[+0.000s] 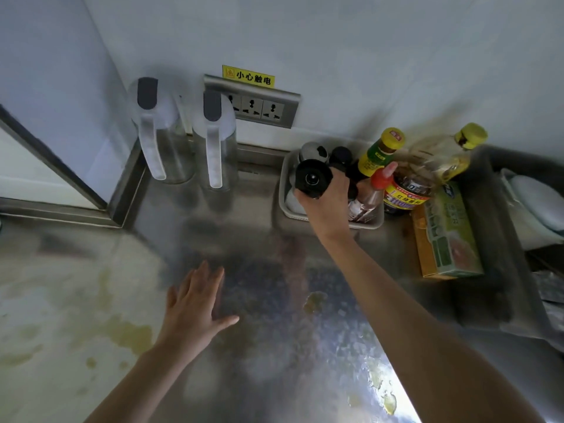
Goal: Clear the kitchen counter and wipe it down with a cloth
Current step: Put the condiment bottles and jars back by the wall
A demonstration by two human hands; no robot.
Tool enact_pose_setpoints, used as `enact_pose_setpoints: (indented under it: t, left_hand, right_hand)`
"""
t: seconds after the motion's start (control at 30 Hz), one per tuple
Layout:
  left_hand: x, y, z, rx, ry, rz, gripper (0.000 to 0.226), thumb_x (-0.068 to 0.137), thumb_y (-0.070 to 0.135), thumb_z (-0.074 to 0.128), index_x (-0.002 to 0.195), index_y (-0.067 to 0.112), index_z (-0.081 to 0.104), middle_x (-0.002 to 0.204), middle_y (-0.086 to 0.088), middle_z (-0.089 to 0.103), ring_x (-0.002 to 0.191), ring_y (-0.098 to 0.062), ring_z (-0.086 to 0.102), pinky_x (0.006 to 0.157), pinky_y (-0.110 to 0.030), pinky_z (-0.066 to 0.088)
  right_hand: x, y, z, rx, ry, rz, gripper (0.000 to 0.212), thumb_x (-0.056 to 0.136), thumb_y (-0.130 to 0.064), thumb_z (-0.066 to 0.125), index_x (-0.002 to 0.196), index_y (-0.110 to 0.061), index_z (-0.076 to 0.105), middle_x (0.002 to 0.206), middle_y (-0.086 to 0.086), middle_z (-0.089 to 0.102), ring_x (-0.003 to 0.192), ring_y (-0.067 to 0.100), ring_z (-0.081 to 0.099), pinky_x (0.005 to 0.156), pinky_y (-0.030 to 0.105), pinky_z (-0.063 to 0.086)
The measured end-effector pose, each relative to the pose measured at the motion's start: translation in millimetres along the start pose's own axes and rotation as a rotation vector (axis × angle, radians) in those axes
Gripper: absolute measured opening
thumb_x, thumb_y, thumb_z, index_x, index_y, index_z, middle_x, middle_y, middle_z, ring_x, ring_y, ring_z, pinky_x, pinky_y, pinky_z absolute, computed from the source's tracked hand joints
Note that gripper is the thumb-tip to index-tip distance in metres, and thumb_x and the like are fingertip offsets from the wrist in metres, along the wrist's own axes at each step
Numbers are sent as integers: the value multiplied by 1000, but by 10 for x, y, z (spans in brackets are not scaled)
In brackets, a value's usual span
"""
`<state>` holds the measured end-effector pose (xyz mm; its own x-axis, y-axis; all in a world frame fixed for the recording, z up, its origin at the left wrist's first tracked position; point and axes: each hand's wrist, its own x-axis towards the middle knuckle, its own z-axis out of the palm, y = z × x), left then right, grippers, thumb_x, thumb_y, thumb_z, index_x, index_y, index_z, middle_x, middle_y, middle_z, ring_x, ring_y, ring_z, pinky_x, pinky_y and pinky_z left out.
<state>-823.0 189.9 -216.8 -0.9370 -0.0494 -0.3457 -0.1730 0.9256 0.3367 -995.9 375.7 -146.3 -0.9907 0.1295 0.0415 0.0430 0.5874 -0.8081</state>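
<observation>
The steel counter (pixel 262 300) carries yellowish spills and smears. My right hand (pixel 328 206) grips a black round-topped grinder (pixel 312 178) over the left end of a grey tray (pixel 285 206) at the back. In the tray stand other dark-capped bottles (pixel 340 155) and a red-capped sauce bottle (pixel 370 193). My left hand (pixel 195 306) hovers flat with fingers spread over the middle of the counter, holding nothing. No cloth is in view.
Two clear jugs (pixel 158 138) (pixel 218 141) with white lids stand at the back left below a wall socket strip (pixel 253 105). Right of the tray are a soy sauce bottle (pixel 406 190), a yellow-capped bottle (pixel 381 157), an oil bottle (pixel 448 154) and a green-yellow box (pixel 448 236).
</observation>
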Motion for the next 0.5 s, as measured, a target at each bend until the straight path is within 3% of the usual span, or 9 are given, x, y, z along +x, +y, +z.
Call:
enact_pose_setpoints:
  t: [0.13,0.2,0.3,0.37,0.5]
  left_hand:
    - [-50,-16,77,-18,43,15,92,66,52,73,142,19,33,153,-12,21,139,-32,24,106,-51,26]
    - [-59,-54,98,-24,52,26,91,66,52,74,141,21,35,153,-9,22,139,-31,24,105,-51,27]
    - [-46,-78,87,-33,66,39,89,66,53,73,140,23,35,153,-8,21,139,-29,24,106,-51,25]
    - [-54,-71,66,-38,57,34,89,68,56,70,142,26,31,154,-6,16,140,-28,19,108,-48,21]
    - [-71,-32,14,27,-4,14,87,77,62,55,145,31,11,156,0,-4,143,-20,3,112,-42,9]
  right_hand:
    - [-8,15,-27,-57,-43,-64,69,77,-12,73,134,-6,34,130,15,40,117,22,41,84,4,23]
    - [-27,-1,-58,-122,-75,-106,69,81,-12,69,139,-11,31,133,15,37,117,24,43,87,5,24]
    - [-94,0,-94,-335,-81,-187,59,89,-16,61,141,-13,34,138,18,30,120,31,46,97,24,38]
    - [-214,17,-105,-444,-51,-228,52,90,-15,58,139,-12,39,140,21,27,121,32,46,99,32,41]
    - [-428,142,-85,-652,60,-418,51,82,-9,64,131,-7,50,134,23,44,118,39,49,93,46,46]
